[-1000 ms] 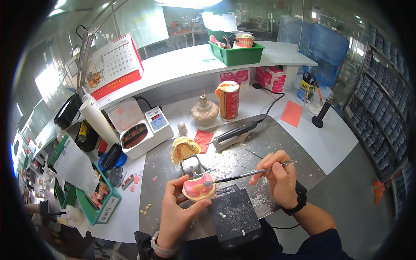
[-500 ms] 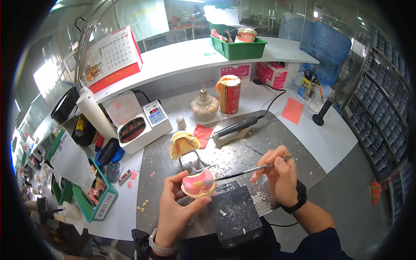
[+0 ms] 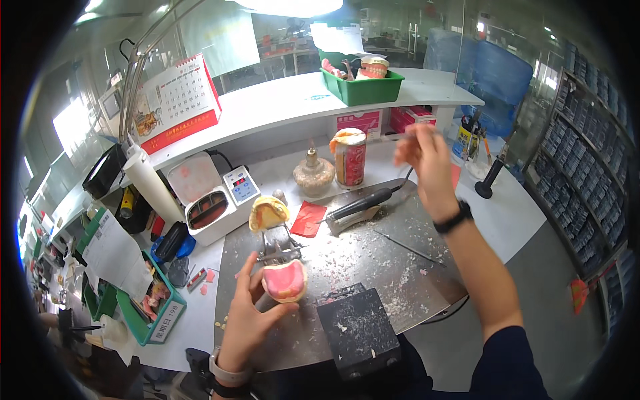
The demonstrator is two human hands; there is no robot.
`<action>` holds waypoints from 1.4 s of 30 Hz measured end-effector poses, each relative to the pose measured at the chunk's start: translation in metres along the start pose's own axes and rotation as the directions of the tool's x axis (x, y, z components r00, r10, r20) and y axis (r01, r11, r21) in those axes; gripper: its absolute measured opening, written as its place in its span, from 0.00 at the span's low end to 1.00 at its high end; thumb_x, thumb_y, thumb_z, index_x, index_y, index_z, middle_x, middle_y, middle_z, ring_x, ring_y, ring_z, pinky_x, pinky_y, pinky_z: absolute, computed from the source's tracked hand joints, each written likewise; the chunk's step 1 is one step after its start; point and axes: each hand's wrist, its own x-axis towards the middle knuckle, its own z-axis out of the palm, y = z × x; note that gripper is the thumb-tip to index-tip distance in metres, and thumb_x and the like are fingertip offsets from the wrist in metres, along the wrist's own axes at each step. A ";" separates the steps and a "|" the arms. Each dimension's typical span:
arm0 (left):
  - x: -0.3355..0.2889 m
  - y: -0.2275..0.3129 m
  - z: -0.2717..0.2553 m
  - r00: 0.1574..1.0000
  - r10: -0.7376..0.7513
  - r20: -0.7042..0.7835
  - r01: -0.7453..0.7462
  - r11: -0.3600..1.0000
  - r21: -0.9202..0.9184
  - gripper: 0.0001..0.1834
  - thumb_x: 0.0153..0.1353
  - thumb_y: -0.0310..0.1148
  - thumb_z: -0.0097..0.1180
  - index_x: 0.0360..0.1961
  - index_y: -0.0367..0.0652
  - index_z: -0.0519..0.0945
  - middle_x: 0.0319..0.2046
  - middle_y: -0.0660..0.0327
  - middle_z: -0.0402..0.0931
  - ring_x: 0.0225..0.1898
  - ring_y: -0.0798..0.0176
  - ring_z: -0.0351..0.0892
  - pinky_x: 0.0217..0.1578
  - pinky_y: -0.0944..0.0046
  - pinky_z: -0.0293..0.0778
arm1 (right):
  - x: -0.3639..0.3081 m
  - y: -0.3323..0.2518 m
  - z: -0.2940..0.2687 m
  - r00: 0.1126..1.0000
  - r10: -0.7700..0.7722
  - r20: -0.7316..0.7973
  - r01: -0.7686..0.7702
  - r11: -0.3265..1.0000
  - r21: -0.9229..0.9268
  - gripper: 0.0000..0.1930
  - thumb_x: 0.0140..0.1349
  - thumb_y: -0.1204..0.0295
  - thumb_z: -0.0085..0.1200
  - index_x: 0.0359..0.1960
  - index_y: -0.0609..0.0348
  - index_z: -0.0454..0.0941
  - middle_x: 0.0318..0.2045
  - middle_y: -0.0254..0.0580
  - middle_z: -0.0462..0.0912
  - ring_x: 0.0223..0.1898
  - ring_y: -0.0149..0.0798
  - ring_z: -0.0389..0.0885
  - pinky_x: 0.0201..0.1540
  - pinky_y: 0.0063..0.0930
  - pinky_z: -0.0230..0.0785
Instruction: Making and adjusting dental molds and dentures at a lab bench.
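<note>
Dental cast (image 3: 285, 281), pink-topped, sits in your left hand (image 3: 248, 320), whose fingers (image 3: 245, 275) clamp its sides, left of the black block (image 3: 357, 333). Just beyond is a yellowish cast (image 3: 269, 215). Your right hand (image 3: 432, 175) is raised, blurred; whether its fingers are together cannot be told.

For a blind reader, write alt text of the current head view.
The left hand holds a pink-topped dental cast over a shaving-strewn metal worktop. The blurred right hand is raised, right of a red can; whether it holds anything is unclear.
</note>
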 end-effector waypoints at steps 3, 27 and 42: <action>-0.003 -0.013 -0.022 0.998 0.047 -0.051 -0.044 0.998 0.052 0.53 0.53 0.21 0.69 0.75 0.37 0.49 0.62 0.45 0.71 0.68 0.53 0.66 0.68 0.55 0.61 | 0.061 0.044 0.007 0.996 0.094 -0.003 -0.094 0.995 -0.021 0.14 0.77 0.62 0.41 0.41 0.60 0.71 0.27 0.43 0.82 0.25 0.35 0.83 0.28 0.32 0.80; -0.061 -0.008 -0.058 0.905 0.372 -0.205 0.046 0.394 0.918 0.11 0.53 0.32 0.68 0.39 0.46 0.84 0.33 0.61 0.78 0.37 0.55 0.76 0.38 0.58 0.71 | -0.059 0.044 0.020 0.621 0.070 0.781 0.738 0.284 -0.613 0.19 0.58 0.79 0.56 0.53 0.57 0.78 0.48 0.44 0.79 0.55 0.49 0.75 0.69 0.44 0.58; -0.051 0.006 -0.054 0.870 0.067 -0.488 0.064 0.967 0.246 0.09 0.65 0.28 0.61 0.45 0.37 0.82 0.37 0.64 0.80 0.35 0.72 0.76 0.36 0.70 0.72 | -0.063 0.001 0.033 0.728 -0.238 0.643 0.684 0.308 -0.661 0.15 0.59 0.71 0.63 0.49 0.54 0.79 0.36 0.44 0.83 0.35 0.49 0.83 0.38 0.39 0.73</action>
